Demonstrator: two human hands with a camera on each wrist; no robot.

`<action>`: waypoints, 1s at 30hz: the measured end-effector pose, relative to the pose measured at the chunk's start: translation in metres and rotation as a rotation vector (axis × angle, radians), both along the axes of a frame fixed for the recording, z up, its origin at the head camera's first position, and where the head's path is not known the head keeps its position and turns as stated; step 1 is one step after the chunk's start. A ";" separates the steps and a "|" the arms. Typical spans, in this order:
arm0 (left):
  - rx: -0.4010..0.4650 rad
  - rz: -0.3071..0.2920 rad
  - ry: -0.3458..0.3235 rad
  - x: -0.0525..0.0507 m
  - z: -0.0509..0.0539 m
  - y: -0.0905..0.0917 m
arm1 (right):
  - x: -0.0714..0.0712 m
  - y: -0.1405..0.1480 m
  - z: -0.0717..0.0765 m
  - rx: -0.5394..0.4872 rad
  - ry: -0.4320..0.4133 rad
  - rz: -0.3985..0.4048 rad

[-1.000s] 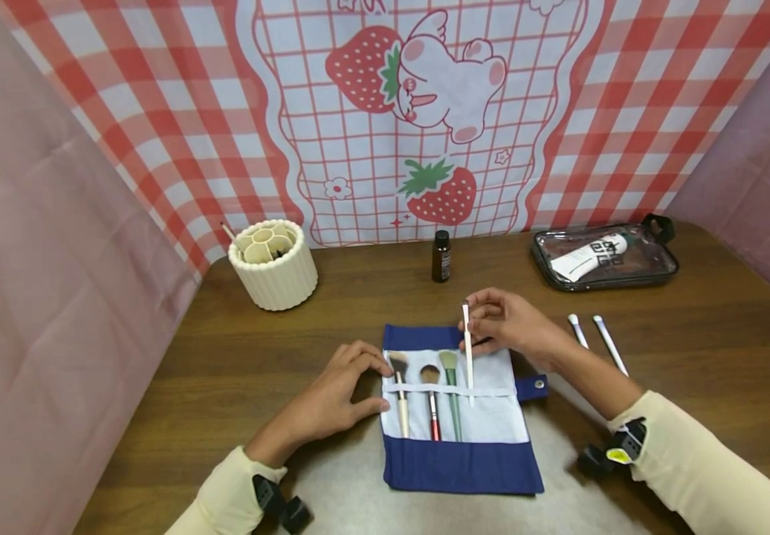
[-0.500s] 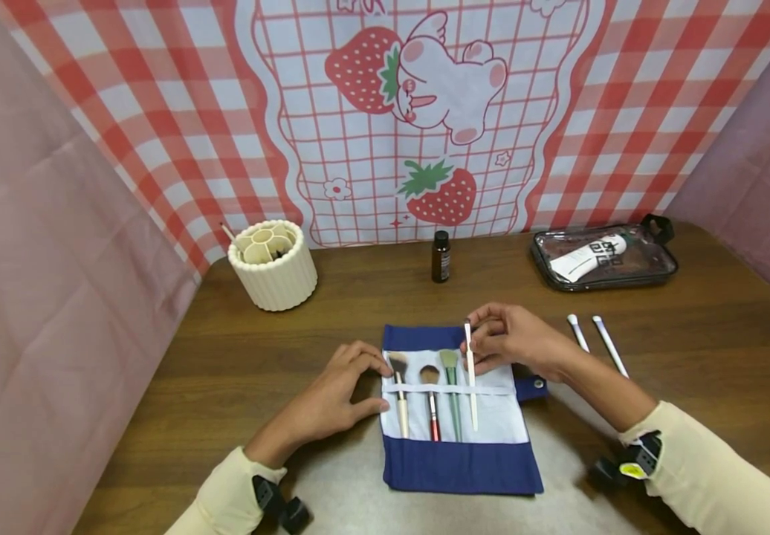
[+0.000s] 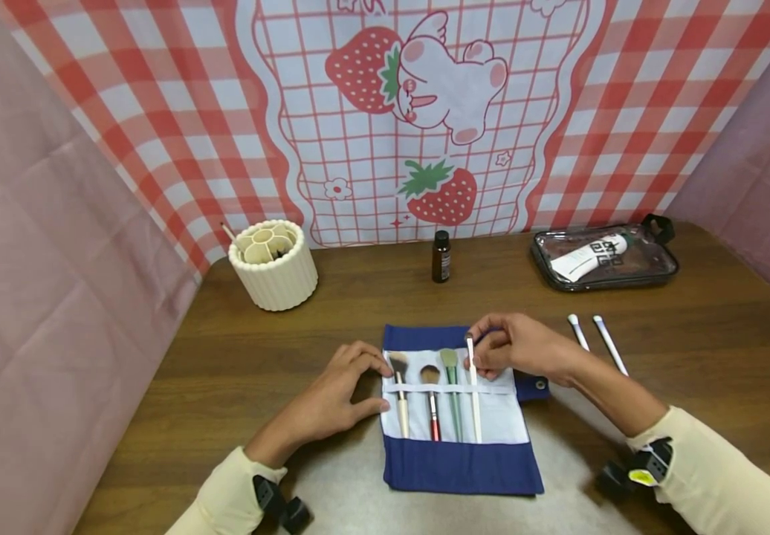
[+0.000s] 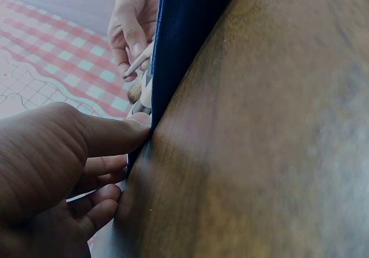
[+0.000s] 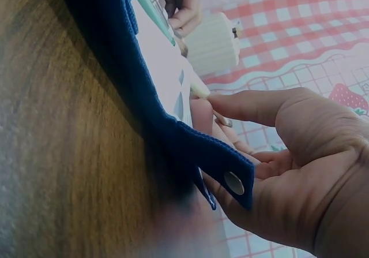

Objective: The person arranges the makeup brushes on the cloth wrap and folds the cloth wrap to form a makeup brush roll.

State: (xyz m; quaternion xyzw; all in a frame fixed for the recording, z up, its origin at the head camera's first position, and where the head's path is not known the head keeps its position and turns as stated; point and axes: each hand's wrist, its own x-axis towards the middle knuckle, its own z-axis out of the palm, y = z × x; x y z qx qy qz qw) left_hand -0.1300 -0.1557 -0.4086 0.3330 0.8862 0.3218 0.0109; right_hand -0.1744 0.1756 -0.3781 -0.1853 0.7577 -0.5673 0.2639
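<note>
A navy brush roll with a white lining lies unfolded on the table. Under its white elastic band are a pale-handled brush, a red-handled brush and a green brush. Between thumb and fingers, my right hand pinches a slim white makeup brush near its upper end. That brush passes the band, its lower end at the navy pocket's edge. My left hand rests at the roll's left edge, thumb and index finger touching it. The left wrist view shows the thumb against that edge.
Two white brushes lie right of the roll, partly behind the right forearm. Further back stand a cream ribbed holder and a small dark bottle. A clear pouch containing a white tube lies at the back right.
My right hand has moved down toward me, sliding the white brush further under the band until its lower end came to the pocket edge. The left hand has stayed in place.
</note>
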 end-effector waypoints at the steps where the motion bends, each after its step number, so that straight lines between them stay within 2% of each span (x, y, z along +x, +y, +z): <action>1: 0.000 0.000 0.000 0.000 0.000 0.000 | 0.001 0.000 0.000 0.013 0.011 0.006; 14: -0.006 -0.002 -0.012 0.000 0.000 0.001 | 0.010 0.000 0.005 0.164 0.133 0.038; 20: 0.000 -0.001 -0.017 0.000 0.000 0.001 | 0.012 0.003 0.005 0.215 0.163 0.073; 30: 0.006 -0.004 -0.006 0.001 0.000 0.001 | 0.015 0.007 0.007 0.307 0.292 0.118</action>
